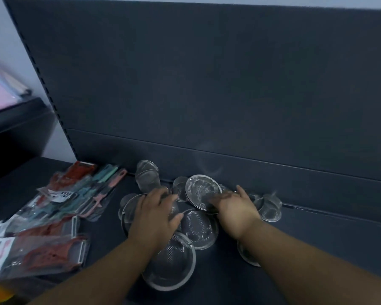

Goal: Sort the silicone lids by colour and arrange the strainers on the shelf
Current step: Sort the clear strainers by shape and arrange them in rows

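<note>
Hands work among round steel mesh strainers on a dark grey shelf [299, 252]. The left hand [156, 214] lies palm-down with bent fingers over a round mesh strainer at the left of the cluster [128, 209], its thumb spread to the right. The right hand [237, 208] reaches its fingers across the near rim of a tilted round mesh strainer [202, 191], thumb raised. Motion blur hides whether either hand grips.

Between the wrists sits a domed mesh strainer [199, 227], and just nearer, partly under the left forearm, a large mesh strainer bowl [171, 265]. Far left of the cluster stands a stack of small mesh strainers [146, 175] against the dark back panel [207, 84]. A small mesh strainer on the right [271, 209] lies just beyond the right hand.

Left of the strainers, clear plastic packets of red, teal and pink handled tools [59, 208] lie overlapping on the shelf.
</note>
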Demonstrator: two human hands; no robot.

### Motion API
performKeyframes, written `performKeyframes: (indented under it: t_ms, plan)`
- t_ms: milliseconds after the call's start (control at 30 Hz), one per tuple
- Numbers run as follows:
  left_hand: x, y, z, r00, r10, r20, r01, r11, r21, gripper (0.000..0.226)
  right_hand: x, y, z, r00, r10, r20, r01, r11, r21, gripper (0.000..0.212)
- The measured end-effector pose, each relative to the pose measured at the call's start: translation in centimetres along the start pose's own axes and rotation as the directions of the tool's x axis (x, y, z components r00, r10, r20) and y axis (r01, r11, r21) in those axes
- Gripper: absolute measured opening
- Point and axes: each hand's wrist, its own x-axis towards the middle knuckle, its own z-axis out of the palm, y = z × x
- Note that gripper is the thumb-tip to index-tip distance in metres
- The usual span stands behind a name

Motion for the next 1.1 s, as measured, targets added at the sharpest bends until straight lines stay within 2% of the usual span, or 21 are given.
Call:
performKeyframes:
  t_ms: [100,233,367,467,533,633,733,800,833,900,967,1000,1033,1100]
  plan:
    - [0.4,-0.1,0.3,1.000,0.016,-0.008,-0.016,0.999,0.042,0.069,0.3,0.3,0.0,0.997,-0.015,-0.070,0.016,1.000,0.004,0.051]
    - [2.0,1.0,-0.7,0.997,0.070,-0.028,-0.071,0.997,-0.043,0.062,-0.1,0.6,-1.3,0.980,-0.024,-0.197,0.045,0.994,0.102,0.053]
    - [4.4,2.7,-1.5,0.981,0.187,0.048,-0.184,0.981,-0.066,0.051,-0.5,1.4,-1.9,0.899,-0.037,-0.436,0.131,0.974,0.186,0.036]
    - [5.2,3.4,-1.5,0.963,0.234,0.132,-0.223,0.970,-0.093,0.033,-1.6,2.0,-2.2,0.908,0.000,-0.418,0.164,0.920,0.355,0.024]
    - [5.2,4.0,-1.8,0.963,0.243,0.114,-0.229,0.965,-0.126,0.017,-2.5,2.2,-2.9,0.918,0.059,-0.393,0.177,0.825,0.537,0.018]
    - [4.7,5.0,-2.6,0.976,0.217,0.006,-0.212,0.957,-0.196,0.009,-3.3,2.4,-3.5,0.921,0.169,-0.350,0.138,0.700,0.700,0.015]
    - [4.3,5.7,-3.2,0.997,0.077,-0.032,-0.083,0.887,-0.453,0.008,-3.5,2.0,-4.0,0.927,0.275,-0.253,0.079,0.517,0.852,0.015]
    - [4.0,6.2,-3.5,0.999,0.028,0.037,0.000,0.796,-0.605,0.026,-3.6,1.4,-4.4,0.930,0.312,-0.191,0.078,0.340,0.937,0.016]
    - [3.8,6.3,-3.6,0.996,0.057,0.062,-0.007,0.791,-0.612,0.045,-3.8,1.0,-4.7,0.931,0.332,-0.152,0.079,0.225,0.971,0.017]
    - [3.2,6.3,-3.6,0.984,0.140,0.109,-0.062,0.846,-0.529,0.084,-3.8,0.3,-5.4,0.929,0.370,-0.023,0.046,-0.052,0.998,0.017]
    - [2.6,6.1,-3.6,0.977,0.198,0.080,-0.145,0.889,-0.433,0.103,-3.6,-0.6,-6.3,0.929,0.340,0.149,-0.028,-0.337,0.941,0.016]
    - [2.4,5.9,-3.7,0.977,0.211,0.032,-0.181,0.899,-0.398,0.105,-3.5,-1.1,-6.6,0.932,0.295,0.212,-0.068,-0.433,0.899,0.016]
    - [2.2,5.5,-3.7,0.977,0.211,-0.022,-0.204,0.905,-0.373,0.103,-3.4,-1.5,-6.8,0.935,0.249,0.253,-0.103,-0.491,0.865,0.017]
    - [1.8,4.8,-4.2,0.980,0.188,-0.068,-0.200,0.920,-0.337,0.099,-3.2,-2.3,-6.7,0.943,0.162,0.289,-0.167,-0.521,0.837,0.018]
